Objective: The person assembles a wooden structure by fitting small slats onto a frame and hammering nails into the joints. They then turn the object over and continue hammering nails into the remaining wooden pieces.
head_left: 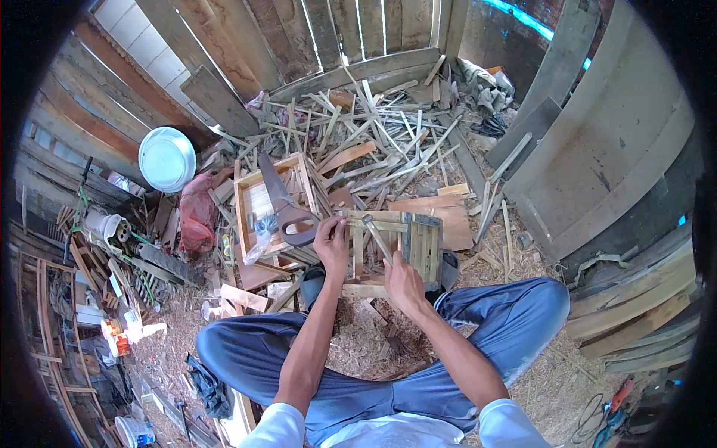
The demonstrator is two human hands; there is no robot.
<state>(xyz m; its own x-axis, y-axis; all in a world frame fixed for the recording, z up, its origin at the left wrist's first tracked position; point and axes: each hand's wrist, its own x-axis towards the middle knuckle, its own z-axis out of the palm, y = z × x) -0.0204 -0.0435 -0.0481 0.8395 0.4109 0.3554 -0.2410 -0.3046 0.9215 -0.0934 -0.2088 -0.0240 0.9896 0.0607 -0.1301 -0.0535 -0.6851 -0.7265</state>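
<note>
A slatted wooden crate (422, 250) stands on the ground between my feet. My right hand (404, 280) is wrapped round the handle of a hammer (377, 237), whose head is over the crate's top left part. At the crate's upper left corner, my left hand (331, 243) has its fingers pressed together on the edge; whatever is between them is too small to make out. A handsaw (280, 198) lies just left of that hand, across a wooden box (240, 213) that also holds a clear plastic bag (261, 231).
Wood strips (373, 138) are piled beyond the crate, before a plank wall (284, 37). A metal basin (166, 159) and a red sack (198, 213) are at the left. A large curved panel (605, 157) leans at the right. Sawdust covers the ground.
</note>
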